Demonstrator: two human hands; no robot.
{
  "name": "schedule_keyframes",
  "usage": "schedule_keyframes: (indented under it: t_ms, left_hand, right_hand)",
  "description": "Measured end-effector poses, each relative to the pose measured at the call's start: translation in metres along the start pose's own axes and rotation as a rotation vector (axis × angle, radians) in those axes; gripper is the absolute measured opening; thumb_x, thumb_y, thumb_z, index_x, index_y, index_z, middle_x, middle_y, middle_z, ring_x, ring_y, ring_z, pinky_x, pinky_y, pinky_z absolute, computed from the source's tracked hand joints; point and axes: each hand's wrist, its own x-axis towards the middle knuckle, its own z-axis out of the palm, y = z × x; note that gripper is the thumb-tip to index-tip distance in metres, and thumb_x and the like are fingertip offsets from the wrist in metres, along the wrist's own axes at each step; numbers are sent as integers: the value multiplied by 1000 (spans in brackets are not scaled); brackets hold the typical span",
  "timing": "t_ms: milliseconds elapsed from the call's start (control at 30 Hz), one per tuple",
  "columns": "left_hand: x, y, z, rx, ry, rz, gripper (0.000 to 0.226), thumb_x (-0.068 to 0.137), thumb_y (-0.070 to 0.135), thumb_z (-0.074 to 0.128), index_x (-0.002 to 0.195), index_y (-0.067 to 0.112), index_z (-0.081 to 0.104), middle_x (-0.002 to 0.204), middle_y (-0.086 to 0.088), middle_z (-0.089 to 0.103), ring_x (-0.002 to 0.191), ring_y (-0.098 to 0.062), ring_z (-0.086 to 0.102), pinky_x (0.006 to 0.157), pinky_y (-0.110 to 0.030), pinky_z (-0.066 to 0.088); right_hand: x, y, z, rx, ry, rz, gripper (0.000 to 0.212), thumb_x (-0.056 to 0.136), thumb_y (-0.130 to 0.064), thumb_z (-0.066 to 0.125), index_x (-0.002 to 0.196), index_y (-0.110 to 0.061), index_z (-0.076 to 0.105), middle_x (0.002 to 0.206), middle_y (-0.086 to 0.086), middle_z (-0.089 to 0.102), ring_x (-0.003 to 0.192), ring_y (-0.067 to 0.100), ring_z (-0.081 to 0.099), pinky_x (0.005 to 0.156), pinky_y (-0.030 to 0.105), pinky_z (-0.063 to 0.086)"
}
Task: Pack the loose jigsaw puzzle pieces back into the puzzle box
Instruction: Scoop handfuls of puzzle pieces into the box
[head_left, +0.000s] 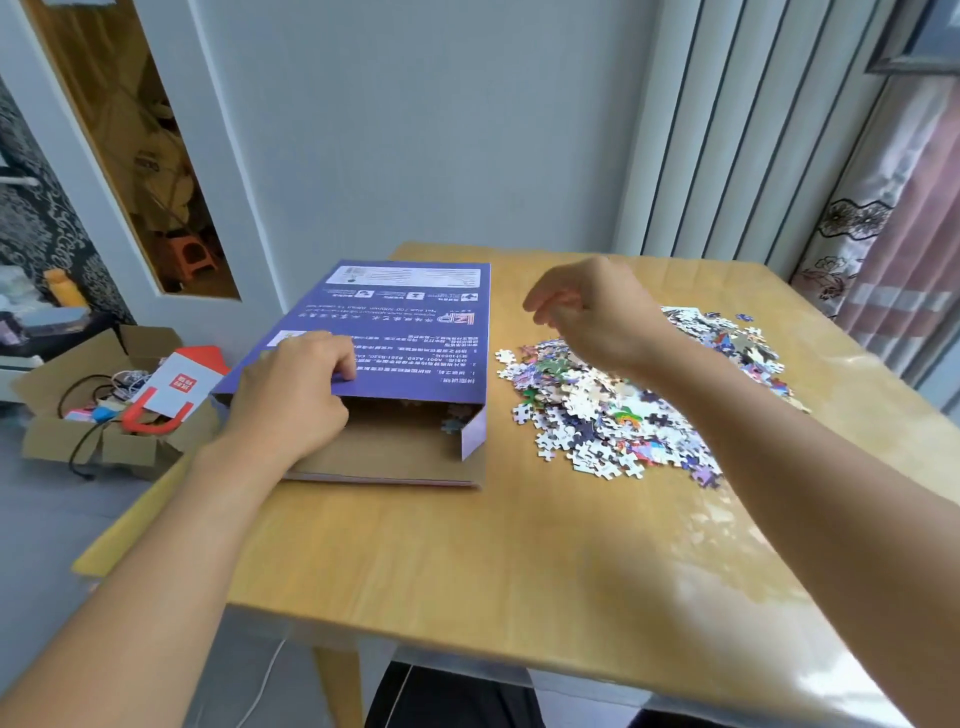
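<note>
Inside, puzzle box (395, 338) holds few puzzle pieces (457, 418), left hand (296, 395) gripping.

The puzzle box (395, 332) lies on the left part of the table (467, 551), its open end toward the person. To its right, apart from it, the heap of puzzle pieces (623, 410) spreads over the tabletop. A few pieces (453, 418) sit inside the box's opening. Left of the table, on the floor, stands a cardboard carton (78, 410).
</note>
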Motion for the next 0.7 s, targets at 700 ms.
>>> schedule_keyframes:
  t_ms: [700]
  left_hand:
    - [10,41,34,-224,-137,235,44,80,8,71,122,23,71,123,10,64,112,-26,56,99,-46,44]
  right_hand:
    - [46,65,51,-262,-627,32,35,97,-45,56,130,-37,63,123,-7,63,107,17,59,89,32,46]
